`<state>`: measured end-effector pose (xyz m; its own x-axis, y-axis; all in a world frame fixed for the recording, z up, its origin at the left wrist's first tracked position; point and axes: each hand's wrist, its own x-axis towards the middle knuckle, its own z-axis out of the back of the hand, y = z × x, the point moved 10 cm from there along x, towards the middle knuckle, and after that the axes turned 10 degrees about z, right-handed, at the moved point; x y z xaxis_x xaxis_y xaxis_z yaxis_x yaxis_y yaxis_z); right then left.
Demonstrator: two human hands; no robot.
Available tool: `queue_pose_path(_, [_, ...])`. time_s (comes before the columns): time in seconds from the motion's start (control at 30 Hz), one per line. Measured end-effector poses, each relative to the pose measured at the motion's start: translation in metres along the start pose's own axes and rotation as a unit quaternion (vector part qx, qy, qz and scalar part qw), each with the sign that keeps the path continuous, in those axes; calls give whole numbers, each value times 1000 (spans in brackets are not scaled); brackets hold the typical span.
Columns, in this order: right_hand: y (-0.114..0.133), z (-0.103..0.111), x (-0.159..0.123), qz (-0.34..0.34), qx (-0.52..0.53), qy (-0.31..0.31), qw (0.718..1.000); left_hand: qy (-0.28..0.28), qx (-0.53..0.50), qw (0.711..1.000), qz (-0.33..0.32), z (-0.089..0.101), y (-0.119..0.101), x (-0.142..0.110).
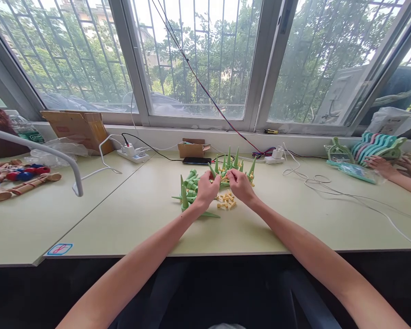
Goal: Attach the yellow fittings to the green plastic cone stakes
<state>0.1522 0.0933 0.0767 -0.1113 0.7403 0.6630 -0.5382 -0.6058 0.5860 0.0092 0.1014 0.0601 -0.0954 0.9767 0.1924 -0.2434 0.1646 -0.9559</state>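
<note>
My left hand (208,186) is closed on a green pointed cone (212,171), whose tip sticks up past the fingers. Close beside it, my right hand (240,185) is pinched; whatever its fingertips hold is hidden. Small yellow plastic pieces (227,201) lie in a loose pile between and just below the hands. To the left of my left hand is a heap of green cone parts (191,180), some lying down. One tall green cone (184,194) stands upright there. Behind my hands, several green cones with yellow pieces (229,159) stand in a cluster.
A black phone (197,161) and a small open carton (193,148) are behind the parts. Power strips (133,155) and a white cable (315,180) lie on the table. Wooden toys (27,183) are at left. Another person's hands (383,167) touch teal and green items at right.
</note>
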Motion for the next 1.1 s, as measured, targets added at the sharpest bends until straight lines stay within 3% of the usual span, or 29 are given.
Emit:
queue_pose_path(0.4, [-6, -12, -1, 10, 38, 25, 999, 38, -12, 999, 3, -9, 3, -1])
queue_pose_path(0.87, [2, -14, -3, 11, 106, 31, 994, -1, -11, 1000, -12, 1, -1, 2])
queue_pose_path(1.1, [-4, -16, -3, 1, 96, 38, 995, 22, -8, 1000, -1, -2, -1, -1])
